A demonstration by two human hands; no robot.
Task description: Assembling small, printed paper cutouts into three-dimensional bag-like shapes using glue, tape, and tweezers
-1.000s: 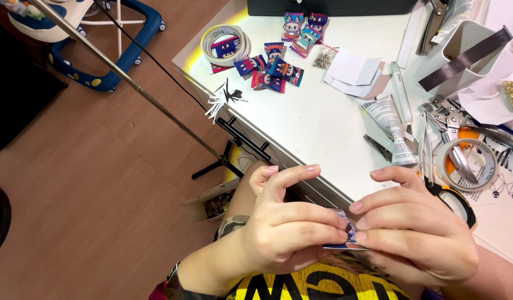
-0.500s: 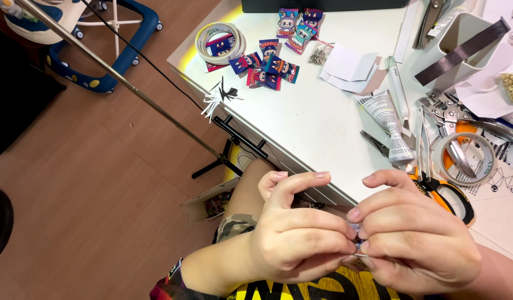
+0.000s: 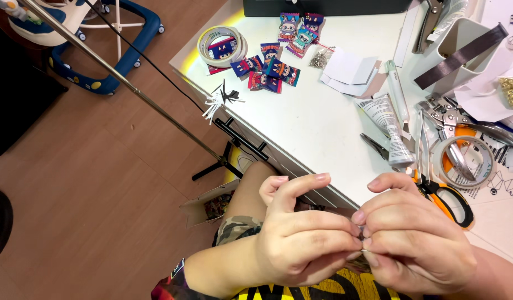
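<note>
Since the earlier frames both hands have drawn tighter together and the small blue-and-white item once seen between them is now nearly hidden; only a sliver shows at the meeting fingertips. Left hand [image 3: 301,239] is clenched, fingertips pinched against those of the right hand [image 3: 417,244], index finger lifted and curled over the top. Right hand likewise closed in a pinch on the same small piece [image 3: 361,244]; what it is cannot be told here, too covered. It sits squarely between the two grips, held over the lap, just short of the white bench [image 3: 317,116] edge.

Left of the grip: brown wooden floor [image 3: 101,183], a thin metal rod [image 3: 128,89] slanting across, a blue-and-white wheeled frame [image 3: 109,53] far off. Up and away from the left grip: white roll of tape [image 3: 222,45], a cluster of small colourful cartoon-printed packets [image 3: 273,66], a black-and-white paper scrap [image 3: 220,100] at the bench corner. Above the right grip: a crinkled white tube [image 3: 391,128], folded white paper pieces [image 3: 348,71]. Just right of the right grip: orange-handled scissors [image 3: 442,194], another clear tape roll [image 3: 462,161], metal pliers [image 3: 451,114].

To do this step well, judging by the pose: keep pressure even from both pinches, work with fingertips only, hold the piece steady over the lap and near the bench so a slip does not send it to the floor.
</note>
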